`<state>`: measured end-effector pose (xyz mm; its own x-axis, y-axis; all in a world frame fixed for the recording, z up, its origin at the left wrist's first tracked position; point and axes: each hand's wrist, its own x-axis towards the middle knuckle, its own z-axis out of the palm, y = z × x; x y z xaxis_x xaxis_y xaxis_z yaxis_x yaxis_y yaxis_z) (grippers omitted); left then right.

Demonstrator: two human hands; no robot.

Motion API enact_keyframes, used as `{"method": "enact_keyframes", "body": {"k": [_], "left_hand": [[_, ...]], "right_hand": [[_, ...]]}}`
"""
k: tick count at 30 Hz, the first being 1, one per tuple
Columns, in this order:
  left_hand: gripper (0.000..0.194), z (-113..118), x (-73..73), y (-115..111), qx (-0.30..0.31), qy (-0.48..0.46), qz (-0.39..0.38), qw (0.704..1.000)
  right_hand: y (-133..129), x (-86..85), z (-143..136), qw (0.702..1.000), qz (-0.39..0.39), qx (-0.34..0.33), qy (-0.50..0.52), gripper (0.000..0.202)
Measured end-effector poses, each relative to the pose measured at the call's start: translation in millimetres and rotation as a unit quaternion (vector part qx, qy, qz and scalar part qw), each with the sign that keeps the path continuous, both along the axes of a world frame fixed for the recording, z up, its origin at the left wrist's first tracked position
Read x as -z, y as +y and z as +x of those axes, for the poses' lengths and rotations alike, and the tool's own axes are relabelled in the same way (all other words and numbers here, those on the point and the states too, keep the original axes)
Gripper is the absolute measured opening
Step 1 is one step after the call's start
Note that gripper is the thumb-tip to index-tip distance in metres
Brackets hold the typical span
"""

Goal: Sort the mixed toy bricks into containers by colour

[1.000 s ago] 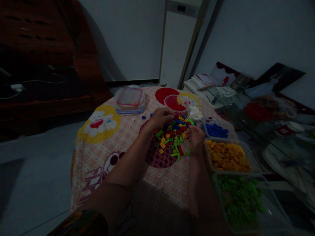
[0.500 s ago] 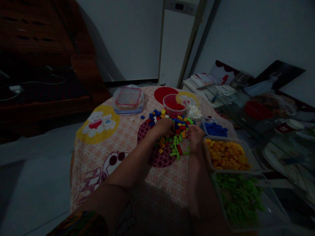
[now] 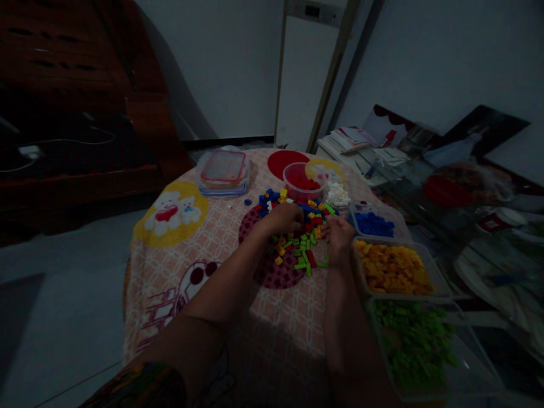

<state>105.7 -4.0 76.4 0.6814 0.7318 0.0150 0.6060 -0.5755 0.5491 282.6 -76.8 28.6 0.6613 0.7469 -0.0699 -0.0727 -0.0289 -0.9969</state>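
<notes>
A loose pile of mixed toy building bricks [image 3: 304, 243] in green, yellow, red, blue and white lies in the middle of the round table. My left hand [image 3: 285, 220] reaches over the pile's left part, fingers curled down among the bricks; what they grip is hidden. At the right edge of the pile, my right hand [image 3: 340, 231] has its thumb and fingers drawn together beside yellow and green bricks. Anything between those fingertips is too small and dark to make out. Just behind the pile stands a round clear tub [image 3: 285, 182] with red bricks in it.
White bricks [image 3: 338, 194] are heaped beside the tub. Down the right side stand clear boxes of blue bricks [image 3: 374, 225], yellow bricks [image 3: 393, 269] and green bricks [image 3: 414, 340]. Stacked lidded containers [image 3: 224, 173] sit at the back left. A cluttered glass table [image 3: 408, 207] adjoins on the right.
The view has shifted very slightly. Both hands stay at the same spots over the pile, and no brick has visibly moved.
</notes>
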Motion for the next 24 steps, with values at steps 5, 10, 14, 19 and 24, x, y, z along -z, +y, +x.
{"method": "enact_keyframes", "body": {"k": [5,10,14,19,24], "left_hand": [[0.021,-3.7,9.1,13.8,-0.068,-0.301,-0.203,0.929],[0.03,6.9,11.6,18.6,-0.207,-0.548,-0.292,0.756],[0.039,8.9,5.6,14.5,-0.201,-0.576,-0.319,0.726],[0.052,6.5,6.7,12.9,-0.134,-0.547,-0.272,0.781],[0.039,4.4,13.6,18.3,-0.088,-0.413,-0.18,0.888]], "right_hand": [[-0.4,0.4,-2.1,1.0,0.009,0.005,0.004,0.022],[-1.3,3.4,-2.3,0.999,0.028,0.002,0.017,0.021],[-0.9,5.4,-1.1,0.999,0.029,-0.001,0.014,0.021],[-1.0,4.4,-1.2,1.0,0.024,0.001,0.01,0.021],[-0.8,1.9,-1.7,1.0,0.024,0.0,0.014,0.018]]}}
